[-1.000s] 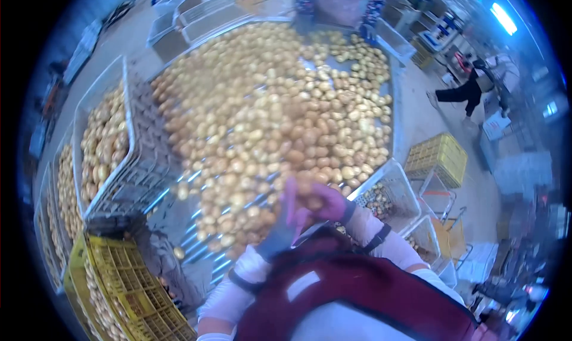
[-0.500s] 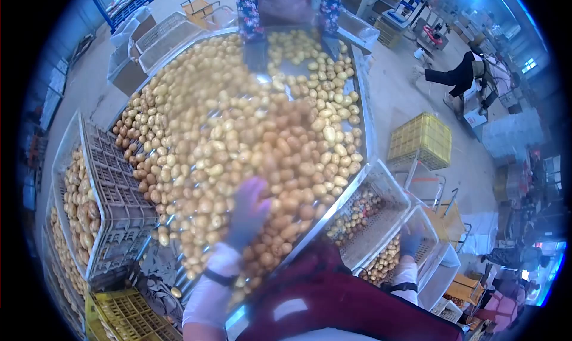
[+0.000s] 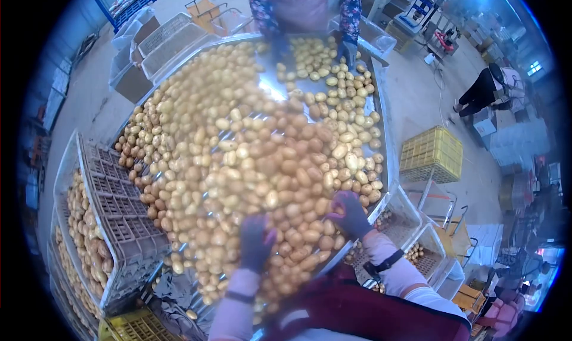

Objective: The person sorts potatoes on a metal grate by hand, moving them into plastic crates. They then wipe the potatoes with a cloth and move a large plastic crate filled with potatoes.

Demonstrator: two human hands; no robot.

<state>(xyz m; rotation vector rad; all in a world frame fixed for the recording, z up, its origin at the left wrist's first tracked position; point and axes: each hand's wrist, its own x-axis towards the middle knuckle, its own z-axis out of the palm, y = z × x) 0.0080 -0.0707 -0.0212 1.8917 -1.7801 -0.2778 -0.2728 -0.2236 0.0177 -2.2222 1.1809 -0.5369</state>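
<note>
Two gloved hands rest on the near end of a heap of potatoes (image 3: 256, 156) that covers almost the whole sorting surface (image 3: 381, 111). The left hand (image 3: 256, 241) lies palm down on the pile, fingers spread loosely; whether it has hold of a potato cannot be told, since the glove hides what is under it. The right hand (image 3: 350, 214) sits at the near right edge of the heap, fingers curled over potatoes there; a firm grip on any one cannot be made out.

Room to move is scarce: the potatoes reach the left rim and the near rim, and only a thin bare strip shows along the right rim. Just beside the right hand, below the rim, sits a white crate (image 3: 398, 222) partly filled with potatoes. On the left, grey crates (image 3: 119, 216) lean against the surface, more potatoes behind them. A yellow crate (image 3: 432, 155) stands apart on the floor to the right.

At the far end another person's floral sleeves (image 3: 351, 7) reach over the pile; the body is cut off by the frame. The wearer's dark red apron (image 3: 357, 305) hides the nearest rim.
</note>
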